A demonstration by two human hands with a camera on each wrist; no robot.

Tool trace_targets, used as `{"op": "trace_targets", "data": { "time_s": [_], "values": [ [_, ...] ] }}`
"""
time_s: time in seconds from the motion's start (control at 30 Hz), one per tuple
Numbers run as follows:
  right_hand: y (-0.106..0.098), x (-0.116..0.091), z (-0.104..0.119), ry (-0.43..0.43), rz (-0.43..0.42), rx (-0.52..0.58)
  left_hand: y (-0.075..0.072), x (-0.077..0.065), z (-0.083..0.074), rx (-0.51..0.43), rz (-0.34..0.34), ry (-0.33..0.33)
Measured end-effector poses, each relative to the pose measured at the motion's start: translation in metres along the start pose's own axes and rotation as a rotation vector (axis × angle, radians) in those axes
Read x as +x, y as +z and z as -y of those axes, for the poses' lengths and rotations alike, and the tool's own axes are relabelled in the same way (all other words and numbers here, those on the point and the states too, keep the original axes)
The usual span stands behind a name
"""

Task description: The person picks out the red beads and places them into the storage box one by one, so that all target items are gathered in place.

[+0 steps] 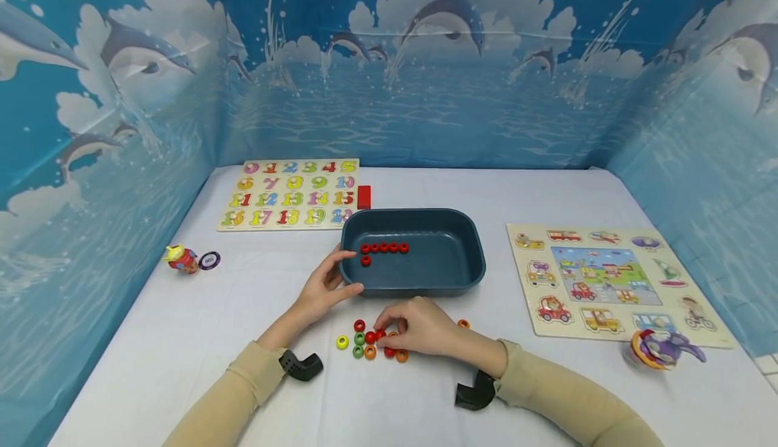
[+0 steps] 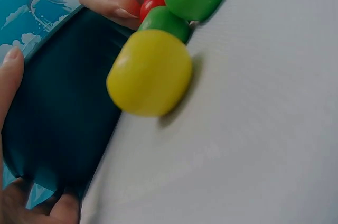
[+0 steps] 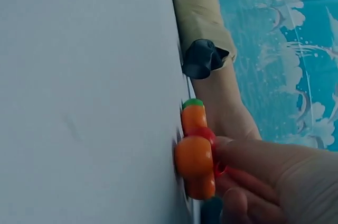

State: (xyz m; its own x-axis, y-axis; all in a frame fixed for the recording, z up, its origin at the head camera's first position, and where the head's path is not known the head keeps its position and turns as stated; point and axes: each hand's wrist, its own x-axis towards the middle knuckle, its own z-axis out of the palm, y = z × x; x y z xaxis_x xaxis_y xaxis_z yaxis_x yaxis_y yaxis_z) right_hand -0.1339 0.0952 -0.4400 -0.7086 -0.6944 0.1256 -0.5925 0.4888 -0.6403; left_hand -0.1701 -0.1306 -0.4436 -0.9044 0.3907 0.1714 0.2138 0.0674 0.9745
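Note:
My left hand (image 1: 325, 288) holds the dark teal plastic bin (image 1: 440, 258) at its near left corner, thumb along the front and fingers at the left side. Inside the bin, several red beads (image 1: 384, 248) form a row, with one more below its left end. My right hand (image 1: 422, 325) is over a cluster of beads in front of the bin and pinches a red bead (image 1: 380, 334). Around its fingertips lie green beads (image 1: 359, 338), orange beads (image 1: 370, 352) and other red ones, partly hidden by the hand. A yellow bead (image 2: 150, 73) sits at the cluster's left end.
A number puzzle board (image 1: 292, 194) and a red block (image 1: 364, 197) lie behind the bin. On the right are a vehicle puzzle board (image 1: 529, 278) and a purple toy (image 1: 662, 351). A small figurine (image 1: 182, 259) and a round chip (image 1: 209, 260) stand far left.

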Motion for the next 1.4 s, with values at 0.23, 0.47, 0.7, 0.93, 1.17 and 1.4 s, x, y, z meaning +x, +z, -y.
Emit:
{"op": "trace_targets", "data": {
  "time_s": [0.23,0.47,0.7,0.93,1.17,1.4],
  "values": [
    [-0.032,-0.002,0.019,-0.074,-0.092,-0.050,0.001,-0.001,0.001,-0.028,0.006,0.015],
    [-0.094,0.018,0.034,-0.128,-0.251,-0.003,0.001,-0.001,-0.001,-0.022,0.001,-0.002],
    [-0.139,0.058,0.033,-0.198,-0.165,0.142,0.000,0.000,-0.001,-0.023,-0.004,-0.007],
    [-0.135,0.101,-0.010,-0.129,-0.042,0.227,-0.001,0.001,0.000,-0.017,-0.002,-0.004],
    [-0.109,0.126,-0.053,-0.013,0.142,0.324,-0.001,0.000,0.000,-0.022,-0.002,0.017],
    [-0.088,0.133,-0.062,0.045,0.274,0.163,-0.001,0.001,0.000,-0.026,0.003,0.020]
  ]
}}
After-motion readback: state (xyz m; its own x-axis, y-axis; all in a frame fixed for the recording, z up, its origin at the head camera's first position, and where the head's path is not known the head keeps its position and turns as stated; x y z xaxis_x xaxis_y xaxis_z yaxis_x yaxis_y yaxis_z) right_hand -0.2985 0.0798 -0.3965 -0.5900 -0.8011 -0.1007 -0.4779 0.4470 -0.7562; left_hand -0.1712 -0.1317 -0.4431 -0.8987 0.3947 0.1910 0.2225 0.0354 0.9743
